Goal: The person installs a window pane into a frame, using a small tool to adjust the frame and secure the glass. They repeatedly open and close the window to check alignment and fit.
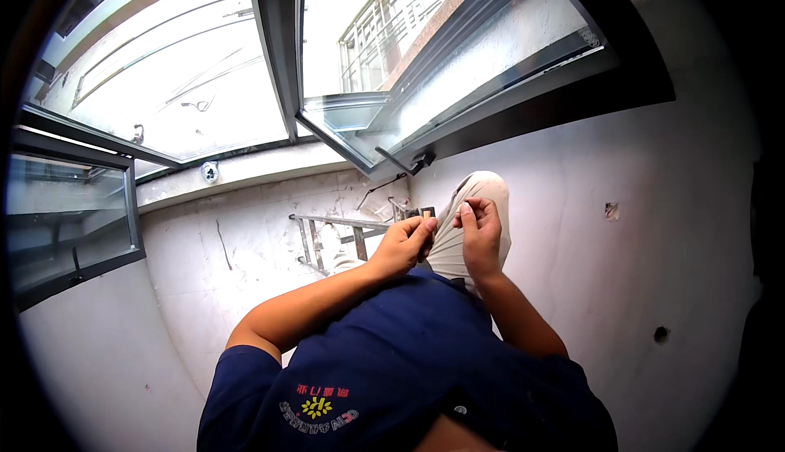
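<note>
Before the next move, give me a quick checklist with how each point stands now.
1. Left hand has hold of the small dark piece with a tan patch: ok, held at the fingertips.
2. Right hand free: cannot tell; thumb and finger are drawn together, and anything between them is too small to make out.
3. Hands apart: ok, a gap shows between them.
4. Dark-framed glass window sash at far left closed: not ok, it stands open.
5. Grey metal ladder firmly footed: cannot tell from this angle.
</note>
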A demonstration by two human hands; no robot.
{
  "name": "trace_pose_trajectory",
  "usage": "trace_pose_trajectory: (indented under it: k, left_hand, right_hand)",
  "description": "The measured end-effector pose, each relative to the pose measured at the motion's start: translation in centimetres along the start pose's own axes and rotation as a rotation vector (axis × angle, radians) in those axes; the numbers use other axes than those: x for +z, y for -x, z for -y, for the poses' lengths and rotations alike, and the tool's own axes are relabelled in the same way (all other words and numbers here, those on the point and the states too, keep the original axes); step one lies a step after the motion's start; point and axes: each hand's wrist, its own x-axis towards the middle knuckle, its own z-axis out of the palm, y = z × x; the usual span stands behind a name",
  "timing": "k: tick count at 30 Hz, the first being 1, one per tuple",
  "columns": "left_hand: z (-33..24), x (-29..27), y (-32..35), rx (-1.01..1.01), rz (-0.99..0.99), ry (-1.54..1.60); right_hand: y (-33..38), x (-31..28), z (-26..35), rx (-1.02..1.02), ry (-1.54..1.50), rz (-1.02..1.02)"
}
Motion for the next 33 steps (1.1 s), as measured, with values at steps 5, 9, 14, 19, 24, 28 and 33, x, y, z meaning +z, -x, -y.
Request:
trace_pose_trajectory:
  k: [5, 9, 14, 19, 24, 28, 33]
  left_hand:
    - [-0.6, -1.6, 0.0, 0.019, -0.093, 0.062]
    - [1.1, -3.7, -0.2, 0.038, -0.175, 0.088]
    - [2.2, -5.0, -0.6, 0.059, -0.259, 0.145]
    - [2.6, -5.0, -1.8, 0.106, -0.318, 0.120]
    - [2.7, -5.5, -3.2, 0.213, -0.453, 0.055]
    - [0.5, -3.1, -4.3, 0.304, -0.521, 0.009]
    - [-2.7, 2.3, -6.4, 0.521, -0.575, -0.091]
  right_hand:
    - [-3.1, -2.8, -0.7, 0.055, 0.048, 0.036]
    - [-6.0, -6.0, -2.1, 0.108, 0.118, -0.019]
    - [-10.1, -8.1, -2.2, 0.128, 0.130, -0.080]
    - [-17.2, -9.8, -3.4, 0.100, -0.037, -0.155]
    - [-22.8, -5.9, -1.1, 0.026, -0.252, -0.316]
    - [-22.2, -5.2, 0.0, -0.053, -0.281, -0.203]
    - [-22.6, -7.3, -2.4, -0.233, -0.343, 0.097]
